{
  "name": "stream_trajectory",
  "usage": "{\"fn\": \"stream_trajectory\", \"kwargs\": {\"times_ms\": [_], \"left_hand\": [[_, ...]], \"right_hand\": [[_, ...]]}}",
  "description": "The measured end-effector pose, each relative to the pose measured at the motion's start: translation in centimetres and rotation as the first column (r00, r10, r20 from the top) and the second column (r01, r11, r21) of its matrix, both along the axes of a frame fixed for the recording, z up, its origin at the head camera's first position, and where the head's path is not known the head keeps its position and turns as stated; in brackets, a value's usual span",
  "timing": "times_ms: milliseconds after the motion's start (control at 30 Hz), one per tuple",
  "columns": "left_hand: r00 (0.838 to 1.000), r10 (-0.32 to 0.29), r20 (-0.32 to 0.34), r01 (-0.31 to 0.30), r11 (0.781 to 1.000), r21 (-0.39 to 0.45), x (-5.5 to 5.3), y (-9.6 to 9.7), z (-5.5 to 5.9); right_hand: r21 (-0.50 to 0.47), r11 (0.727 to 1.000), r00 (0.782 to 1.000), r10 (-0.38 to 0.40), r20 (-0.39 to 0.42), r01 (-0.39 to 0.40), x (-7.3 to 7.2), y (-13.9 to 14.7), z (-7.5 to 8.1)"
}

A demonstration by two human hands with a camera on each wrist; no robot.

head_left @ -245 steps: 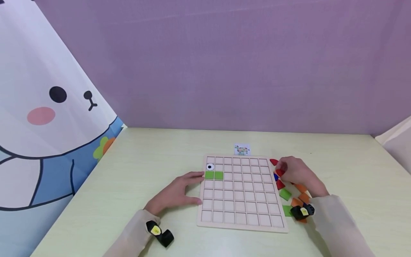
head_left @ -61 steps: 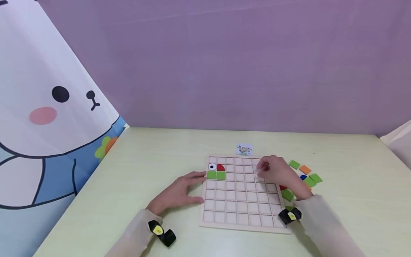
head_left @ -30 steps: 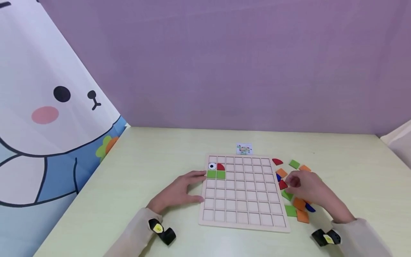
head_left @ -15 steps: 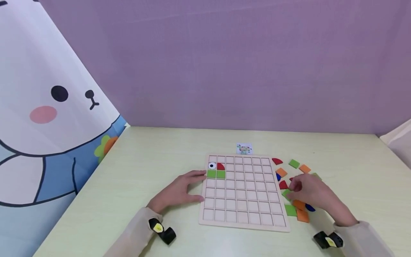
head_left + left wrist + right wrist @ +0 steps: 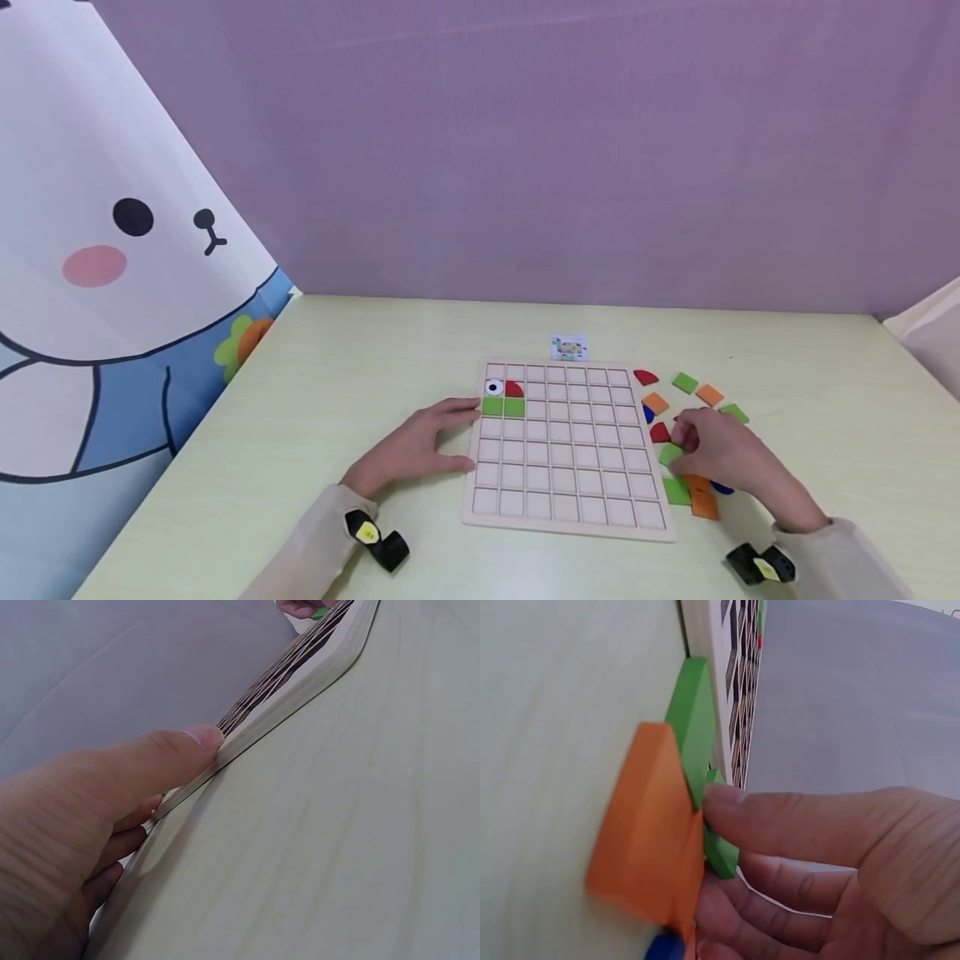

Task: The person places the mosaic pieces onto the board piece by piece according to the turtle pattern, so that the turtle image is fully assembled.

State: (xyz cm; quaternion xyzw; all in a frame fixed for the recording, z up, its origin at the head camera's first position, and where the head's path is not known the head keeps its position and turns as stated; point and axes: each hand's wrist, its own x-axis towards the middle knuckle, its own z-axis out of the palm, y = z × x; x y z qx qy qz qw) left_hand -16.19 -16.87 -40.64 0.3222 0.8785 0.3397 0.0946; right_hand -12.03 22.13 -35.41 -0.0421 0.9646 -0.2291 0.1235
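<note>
Okay, lettering first: the black wrist cameras (image 5: 392, 552) carry yellow labels (image 5: 367, 532), their marks too small to read from here, and the printed card (image 5: 569, 347) just past the board's far edge shows a coloured picture but no words I can make out. The grid board (image 5: 570, 527) lies well short of the far edge of the table (image 5: 825, 375). And look what's new: a few seconds ago the eye tile (image 5: 493, 387) stood alone in its row; now a red quarter-round (image 5: 513, 389) sits beside it, above two green squares (image 5: 514, 407), all near the board's far left corner. The right hand (image 5: 720, 446), then up by the far right corner, is lower along the right edge now. Its thumb and fingers are bent and parted at a green tile (image 5: 671, 454) just beside that edge; whether they grip it, I can't tell. The left hand (image 5: 408, 446) keeps its fingers spread, thumb and fingertips touching the left edge. Loose orange pieces (image 5: 705, 504) and a blue one (image 5: 723, 489) lie off the near right corner.
</note>
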Motion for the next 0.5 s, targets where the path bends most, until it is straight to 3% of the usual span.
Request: {"fn": "stream_trajectory", "kwargs": {"times_ms": [500], "left_hand": [[1.0,0.008,0.002,-0.008,1.0,-0.005,0.08,-0.05,-0.11]], "right_hand": [[-0.063,0.998,0.998,0.026,-0.062,-0.03,0.05,-0.29,0.06]]}}
